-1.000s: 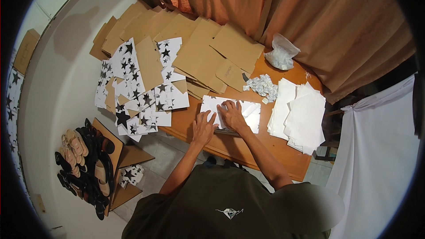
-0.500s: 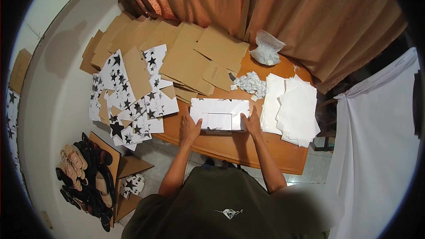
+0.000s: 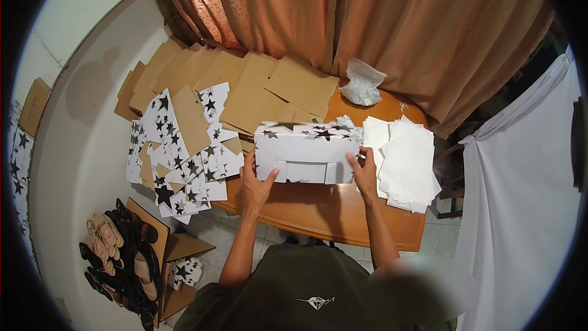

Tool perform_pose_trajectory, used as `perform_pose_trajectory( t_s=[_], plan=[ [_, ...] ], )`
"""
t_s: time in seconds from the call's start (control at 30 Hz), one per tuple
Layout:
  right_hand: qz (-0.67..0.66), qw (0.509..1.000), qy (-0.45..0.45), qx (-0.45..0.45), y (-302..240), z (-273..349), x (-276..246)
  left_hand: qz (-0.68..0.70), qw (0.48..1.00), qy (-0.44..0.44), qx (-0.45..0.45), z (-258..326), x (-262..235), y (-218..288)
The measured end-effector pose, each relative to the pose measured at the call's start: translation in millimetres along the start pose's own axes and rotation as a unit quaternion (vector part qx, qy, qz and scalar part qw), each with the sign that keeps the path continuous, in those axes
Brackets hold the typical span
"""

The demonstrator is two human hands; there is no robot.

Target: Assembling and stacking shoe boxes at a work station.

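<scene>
Between my two hands is a white cardboard box (image 3: 306, 150) printed with black stars, raised above the wooden table. My left hand (image 3: 257, 178) grips its left end, the thumb lying on the near face. At the opposite end my right hand (image 3: 362, 170) holds the box in the same way, with fingers bent round the side. A folded flap with a slot outline shows on the face toward me. Along the top edge runs the star pattern. Behind the box, small white packets (image 3: 346, 122) are partly hidden.
Brown cardboard sheets (image 3: 245, 89) and star-printed card pieces (image 3: 184, 159) cover the table's left and back. White paper sheets (image 3: 404, 159) are stacked at right on the wooden table (image 3: 306, 208), near a clear plastic bag (image 3: 362, 83). Shoes (image 3: 119, 251) lie at lower left.
Both hands have lifted the box off the table and tipped it, so its starred side now shows at the top. The view has shifted slightly.
</scene>
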State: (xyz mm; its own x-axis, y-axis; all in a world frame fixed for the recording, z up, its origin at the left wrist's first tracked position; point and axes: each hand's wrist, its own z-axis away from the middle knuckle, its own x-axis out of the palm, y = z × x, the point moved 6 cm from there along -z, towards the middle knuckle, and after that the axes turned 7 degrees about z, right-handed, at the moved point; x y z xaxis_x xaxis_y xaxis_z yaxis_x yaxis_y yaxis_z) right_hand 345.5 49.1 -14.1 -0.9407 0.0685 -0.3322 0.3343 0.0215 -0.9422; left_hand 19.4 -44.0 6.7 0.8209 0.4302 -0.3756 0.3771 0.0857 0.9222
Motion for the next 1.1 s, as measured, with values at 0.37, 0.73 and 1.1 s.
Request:
perform_pose_trajectory(
  t_s=[0.37, 0.73, 1.1],
  plan=[
    [-0.154, 0.979, 0.028, 0.131, 23.1, 0.7, -7.4, 0.24, 0.958, -0.008, 0.159, -7.8, 5.2, -43.8],
    [-0.173, 0.98, -0.083, 0.059, 106.3, 51.8, 30.6, 0.258, 0.956, -0.111, -0.09, 40.0, 35.2, -161.6],
    [-0.056, 0.984, -0.092, 0.143, 165.1, 64.2, 26.2, 0.016, 0.989, -0.129, -0.065, 49.3, 45.4, -195.6]
  ],
)
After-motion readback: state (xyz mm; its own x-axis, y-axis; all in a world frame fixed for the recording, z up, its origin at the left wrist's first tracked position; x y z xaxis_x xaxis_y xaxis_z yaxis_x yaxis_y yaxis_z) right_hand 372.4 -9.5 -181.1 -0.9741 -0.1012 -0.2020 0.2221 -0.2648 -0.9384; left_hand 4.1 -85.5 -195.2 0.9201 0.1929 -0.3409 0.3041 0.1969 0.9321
